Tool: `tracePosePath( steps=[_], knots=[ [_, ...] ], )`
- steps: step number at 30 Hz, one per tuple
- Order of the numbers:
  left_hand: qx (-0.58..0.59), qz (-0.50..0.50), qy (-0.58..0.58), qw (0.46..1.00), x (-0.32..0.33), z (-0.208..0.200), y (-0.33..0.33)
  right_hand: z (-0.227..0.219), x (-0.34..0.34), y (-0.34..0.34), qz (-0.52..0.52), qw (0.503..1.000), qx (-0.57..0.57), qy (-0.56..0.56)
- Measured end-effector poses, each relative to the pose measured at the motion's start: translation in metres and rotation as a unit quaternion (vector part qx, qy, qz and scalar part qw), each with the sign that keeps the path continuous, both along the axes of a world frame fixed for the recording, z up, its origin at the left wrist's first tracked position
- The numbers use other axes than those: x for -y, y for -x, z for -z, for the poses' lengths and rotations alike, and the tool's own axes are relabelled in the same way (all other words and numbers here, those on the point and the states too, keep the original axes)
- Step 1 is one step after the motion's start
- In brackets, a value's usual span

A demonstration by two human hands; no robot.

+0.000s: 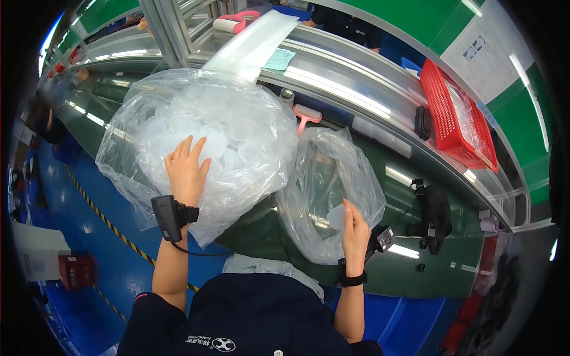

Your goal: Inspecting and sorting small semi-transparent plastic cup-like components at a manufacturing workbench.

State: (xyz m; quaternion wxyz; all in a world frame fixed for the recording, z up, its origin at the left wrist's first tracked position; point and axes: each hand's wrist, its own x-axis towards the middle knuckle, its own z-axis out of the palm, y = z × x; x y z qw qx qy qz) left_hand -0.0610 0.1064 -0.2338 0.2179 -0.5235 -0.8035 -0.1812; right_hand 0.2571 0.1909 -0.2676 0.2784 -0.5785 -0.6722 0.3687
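Note:
A large clear plastic bag (133, 178) stands wide at the left, full of translucent white plastic discs (211, 141). My left hand (186, 170) reaches over it with fingers spread, lying on or just above the discs; no disc shows in its grip. To the right, a smaller clear plastic bag (365, 172) rests on the green table with its mouth gaping upward. My right hand (355, 233) pinches one translucent disc (336, 218) between thumb and fingers, over the near right side of that mouth. Both wrists wear black strapped devices.
Behind the bags lie a pink lint roller (307, 114), another roller (230, 22) and flat plastic sheeting (252, 47). A red basket (454, 118) sits on the ledge at the far right. Black gear (436, 219) lies on the green table (457, 261). Another person (344, 26) is across the bench.

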Motion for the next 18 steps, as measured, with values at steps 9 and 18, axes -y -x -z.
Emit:
tracePosePath(
  steps=[9,18],
  knots=[
    [0.079,-0.027,0.052,0.995,0.001,-0.013,0.001,-0.025,0.012,0.021,-0.053,0.996,-0.066,-0.030],
    [0.341,0.167,-0.166,0.910,0.017,-0.106,-0.091,-0.107,0.049,0.049,-0.189,0.898,-0.374,0.135]
  ],
)
